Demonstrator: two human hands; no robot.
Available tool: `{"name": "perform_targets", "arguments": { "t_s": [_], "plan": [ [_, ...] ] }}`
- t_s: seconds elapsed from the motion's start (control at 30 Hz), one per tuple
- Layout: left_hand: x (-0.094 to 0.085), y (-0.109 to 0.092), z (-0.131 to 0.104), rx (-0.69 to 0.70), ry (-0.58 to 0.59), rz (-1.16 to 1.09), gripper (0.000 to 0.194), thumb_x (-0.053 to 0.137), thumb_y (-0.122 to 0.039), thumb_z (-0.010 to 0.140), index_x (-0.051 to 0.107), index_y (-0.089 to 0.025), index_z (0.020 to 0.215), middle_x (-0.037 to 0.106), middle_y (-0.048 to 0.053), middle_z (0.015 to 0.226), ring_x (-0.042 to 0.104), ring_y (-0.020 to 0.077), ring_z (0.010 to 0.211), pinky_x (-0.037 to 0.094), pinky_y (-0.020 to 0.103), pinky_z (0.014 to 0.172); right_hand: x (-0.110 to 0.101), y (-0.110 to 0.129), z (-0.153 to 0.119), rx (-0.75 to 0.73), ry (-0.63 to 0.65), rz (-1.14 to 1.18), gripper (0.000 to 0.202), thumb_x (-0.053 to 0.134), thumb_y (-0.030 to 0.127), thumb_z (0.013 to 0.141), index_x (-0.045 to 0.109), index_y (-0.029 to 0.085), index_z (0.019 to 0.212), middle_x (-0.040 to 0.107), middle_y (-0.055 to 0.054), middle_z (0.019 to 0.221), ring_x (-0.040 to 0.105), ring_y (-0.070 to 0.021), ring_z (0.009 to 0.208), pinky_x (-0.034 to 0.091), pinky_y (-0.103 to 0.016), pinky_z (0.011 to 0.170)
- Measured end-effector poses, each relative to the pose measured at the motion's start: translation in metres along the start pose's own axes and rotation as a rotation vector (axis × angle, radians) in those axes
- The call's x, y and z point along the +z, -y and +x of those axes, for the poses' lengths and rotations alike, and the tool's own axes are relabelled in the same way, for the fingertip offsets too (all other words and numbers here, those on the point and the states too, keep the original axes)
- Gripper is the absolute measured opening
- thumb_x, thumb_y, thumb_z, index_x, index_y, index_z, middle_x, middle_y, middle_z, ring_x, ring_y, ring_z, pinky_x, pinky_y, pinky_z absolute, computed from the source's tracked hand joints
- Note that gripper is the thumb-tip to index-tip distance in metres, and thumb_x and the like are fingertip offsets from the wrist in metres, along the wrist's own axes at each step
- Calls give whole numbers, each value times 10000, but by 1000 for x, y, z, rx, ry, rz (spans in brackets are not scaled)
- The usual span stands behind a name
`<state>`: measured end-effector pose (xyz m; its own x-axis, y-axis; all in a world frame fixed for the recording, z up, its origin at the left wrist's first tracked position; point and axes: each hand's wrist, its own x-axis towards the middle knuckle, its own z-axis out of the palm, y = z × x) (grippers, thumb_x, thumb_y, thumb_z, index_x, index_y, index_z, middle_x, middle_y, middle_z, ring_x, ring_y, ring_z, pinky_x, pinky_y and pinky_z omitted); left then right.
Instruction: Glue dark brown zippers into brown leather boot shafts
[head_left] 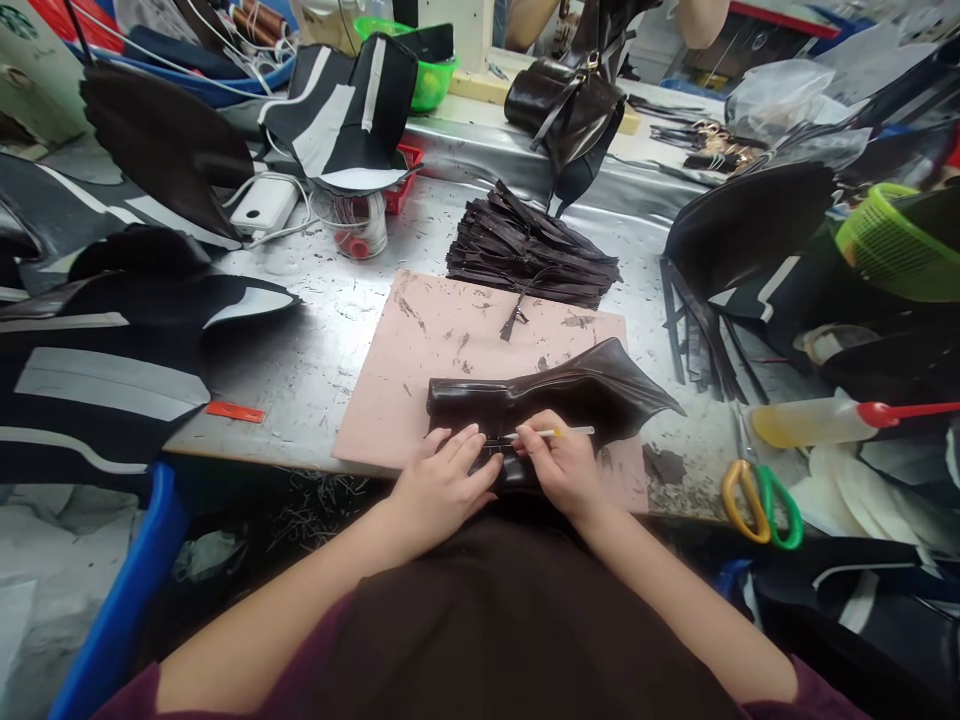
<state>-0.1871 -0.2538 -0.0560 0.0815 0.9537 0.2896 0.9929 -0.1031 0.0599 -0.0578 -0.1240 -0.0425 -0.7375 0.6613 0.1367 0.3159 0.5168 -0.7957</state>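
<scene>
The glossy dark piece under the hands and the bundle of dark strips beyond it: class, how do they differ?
The glossy piece has broad, smooth surfaces; the strip bundle is many narrow pieces heaped together. The glossy piece lies mostly on the pink board; the strip bundle lies mostly beyond it. The left hand rests on the glossy piece; no hand touches the strip bundle. Both are dark.

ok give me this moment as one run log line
left hand: resting on glossy dark leather-like piece | right hand: holding thin pen-like tool, tip at the piece | piece: over pink board
</scene>
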Motion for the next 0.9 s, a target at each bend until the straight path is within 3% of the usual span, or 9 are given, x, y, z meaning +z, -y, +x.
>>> {"name": "perform_targets", "arguments": {
  "t_s": [0.9],
  "plan": [
    [-1,-2,0,-11,13,-1,272,502,-345,824,562,-223,1059,568,100,1158,487,225,1122,336,379,896,-1,3,-2,-70,10,-80,204,427,271,856,533,191,701,614,-8,591,592,-121,531,436,-211,518]
  ]
}}
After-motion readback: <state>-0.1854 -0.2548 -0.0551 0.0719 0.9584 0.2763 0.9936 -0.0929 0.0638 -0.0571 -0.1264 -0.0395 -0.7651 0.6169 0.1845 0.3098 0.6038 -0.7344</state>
